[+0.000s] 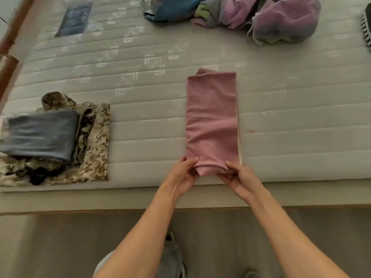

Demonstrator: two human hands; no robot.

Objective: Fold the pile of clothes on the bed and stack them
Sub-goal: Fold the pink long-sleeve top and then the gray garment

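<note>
Pinching the near end of a long folded pink cloth garment (211, 121) on the quilted grey mattress (281, 117), the left hand (183, 175) and right hand (240, 177) each curl fingers around its hem beside the mattress edge.

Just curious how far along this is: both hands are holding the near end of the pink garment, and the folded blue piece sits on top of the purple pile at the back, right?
Not quite. The head view shows the folded blue piece on the camouflage garment at the left, not on the purple pile. Both the left hand and the right hand do hold the near end of the pink garment.
</note>
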